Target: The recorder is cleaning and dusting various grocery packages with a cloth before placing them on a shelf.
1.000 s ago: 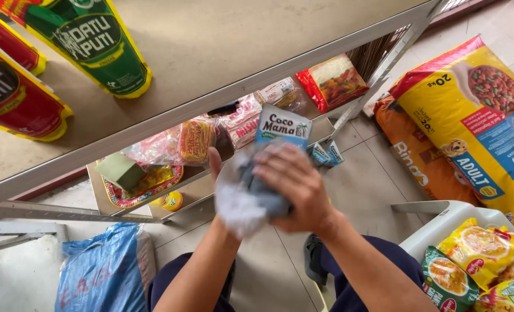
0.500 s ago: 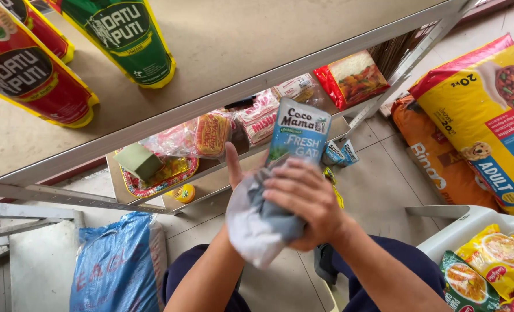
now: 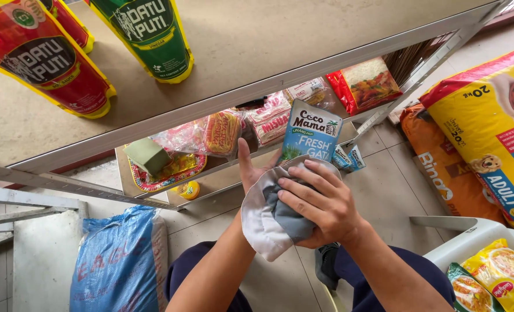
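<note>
My left hand [image 3: 246, 171] holds a small blue and white carton [image 3: 311, 135] upright in front of the lower shelf, thumb sticking up beside it; a grey and white cloth [image 3: 264, 224] drapes over most of that hand. My right hand [image 3: 322, 205] grips the cloth and presses it against the carton's lower part. The carton's bottom is hidden behind the cloth and fingers.
A metal shelf [image 3: 280, 40] above carries red [image 3: 43, 63] and green [image 3: 147, 34] sauce pouches. The lower shelf holds snack packets [image 3: 222, 133] and a green block [image 3: 146, 156]. Big pet food bags [image 3: 488, 127] stand right, a blue sack [image 3: 118, 260] left, a white basket [image 3: 471, 237] of yellow packets lower right.
The cloth has slid down the carton, so more of its front face shows. Both hands and the carton have shifted slightly right and lower in view.
</note>
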